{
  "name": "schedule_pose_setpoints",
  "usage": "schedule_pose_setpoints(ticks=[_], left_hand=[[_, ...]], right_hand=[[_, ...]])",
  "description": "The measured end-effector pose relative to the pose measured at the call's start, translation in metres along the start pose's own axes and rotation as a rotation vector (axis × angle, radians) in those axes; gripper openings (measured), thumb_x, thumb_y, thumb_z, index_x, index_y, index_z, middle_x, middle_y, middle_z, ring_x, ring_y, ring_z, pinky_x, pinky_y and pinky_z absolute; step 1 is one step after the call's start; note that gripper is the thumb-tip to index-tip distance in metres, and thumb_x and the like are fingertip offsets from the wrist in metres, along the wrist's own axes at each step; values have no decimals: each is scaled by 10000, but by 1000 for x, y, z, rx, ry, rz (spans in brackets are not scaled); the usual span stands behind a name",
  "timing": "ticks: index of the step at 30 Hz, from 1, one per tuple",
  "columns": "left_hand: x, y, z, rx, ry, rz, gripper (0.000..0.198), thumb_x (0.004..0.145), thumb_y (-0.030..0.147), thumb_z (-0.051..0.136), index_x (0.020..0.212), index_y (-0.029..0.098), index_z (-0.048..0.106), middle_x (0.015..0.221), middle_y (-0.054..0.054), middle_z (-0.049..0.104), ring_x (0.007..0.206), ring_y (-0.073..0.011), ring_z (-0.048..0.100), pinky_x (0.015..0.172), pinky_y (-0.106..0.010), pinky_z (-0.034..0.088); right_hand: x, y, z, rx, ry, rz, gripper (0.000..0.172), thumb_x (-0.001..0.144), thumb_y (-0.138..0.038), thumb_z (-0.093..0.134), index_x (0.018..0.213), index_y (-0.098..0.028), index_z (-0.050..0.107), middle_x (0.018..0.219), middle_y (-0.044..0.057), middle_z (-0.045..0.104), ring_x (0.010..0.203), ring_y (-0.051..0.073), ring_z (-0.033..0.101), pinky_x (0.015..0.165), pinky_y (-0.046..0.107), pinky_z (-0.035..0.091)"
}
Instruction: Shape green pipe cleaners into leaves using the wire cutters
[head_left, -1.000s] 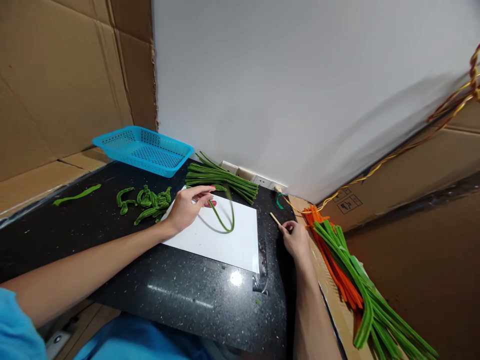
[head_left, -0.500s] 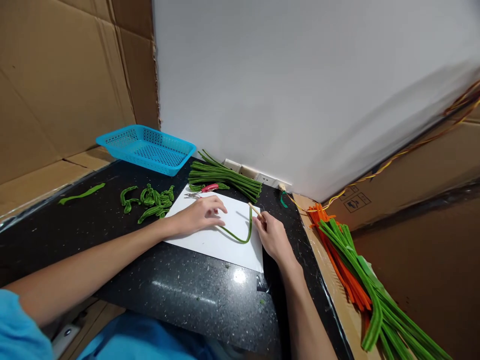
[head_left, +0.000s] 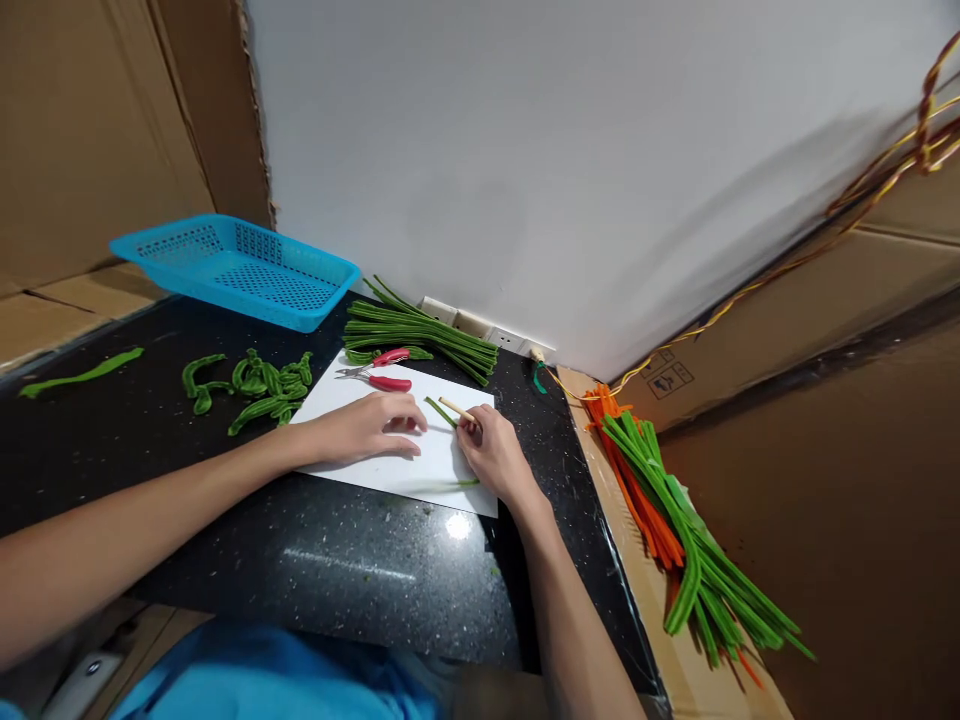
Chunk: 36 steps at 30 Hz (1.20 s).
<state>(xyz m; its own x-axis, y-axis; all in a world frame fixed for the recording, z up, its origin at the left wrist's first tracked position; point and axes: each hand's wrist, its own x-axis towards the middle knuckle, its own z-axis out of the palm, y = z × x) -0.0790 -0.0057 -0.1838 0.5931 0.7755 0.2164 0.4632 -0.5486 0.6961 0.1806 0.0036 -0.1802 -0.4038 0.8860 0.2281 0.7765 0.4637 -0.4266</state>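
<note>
My left hand (head_left: 367,426) rests on a white sheet (head_left: 341,385) on the black counter, fingers curled low over a green pipe cleaner (head_left: 437,409) whose end shows between my hands. My right hand (head_left: 496,456) is closed on a thin wooden stick (head_left: 454,407), which lies against that pipe cleaner. Another stretch of the pipe cleaner peeks out below my right hand near the sheet's front edge. Red-handled pliers (head_left: 379,373) lie at the back of the sheet, clear of both hands.
A bundle of dark green pipe cleaners (head_left: 420,335) lies by the wall. Several bent green pieces (head_left: 255,385) and a lone one (head_left: 79,373) lie to the left. A blue basket (head_left: 232,268) stands at back left. Orange and green pipe cleaners (head_left: 675,500) lie on cardboard at right.
My right hand has moved left with the stick onto the sheet, meeting my left hand. The looped pipe cleaner is now mostly covered by both hands. The view has shifted.
</note>
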Motion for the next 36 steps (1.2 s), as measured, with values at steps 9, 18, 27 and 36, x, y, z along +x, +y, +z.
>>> schedule_pose_setpoints(ticks=[9,18,27,36], left_hand=[[-3,-4,-5,127,57,2,568,966,509,681,1449,235,558,1404,-130,572,1352,-330,515,1141,-482,421],[-2,10,6,262,25,-66,217,1059,328,475,999,174,615,999,-78,632,904,-243,589,809,-359,442],[-9,56,28,-235,-197,-31,147,970,280,631,893,166,682,850,-36,666,745,-173,605,698,-279,456],[-6,59,47,-108,-118,55,64,987,186,625,980,172,686,934,-48,720,842,-200,641,830,-326,452]], right_hand=[[2,10,6,9,33,-97,133,997,-154,574,905,-215,648,930,59,660,875,225,595,800,330,431],[1,-6,8,28,-23,-167,73,988,-162,600,954,-218,632,965,53,668,925,225,598,846,322,438],[3,-4,9,-242,134,-128,369,1104,-296,458,760,-227,572,818,62,651,813,226,538,794,348,359],[7,-7,11,-225,135,-4,402,1085,-294,491,691,-229,534,750,55,661,736,217,540,754,342,338]])
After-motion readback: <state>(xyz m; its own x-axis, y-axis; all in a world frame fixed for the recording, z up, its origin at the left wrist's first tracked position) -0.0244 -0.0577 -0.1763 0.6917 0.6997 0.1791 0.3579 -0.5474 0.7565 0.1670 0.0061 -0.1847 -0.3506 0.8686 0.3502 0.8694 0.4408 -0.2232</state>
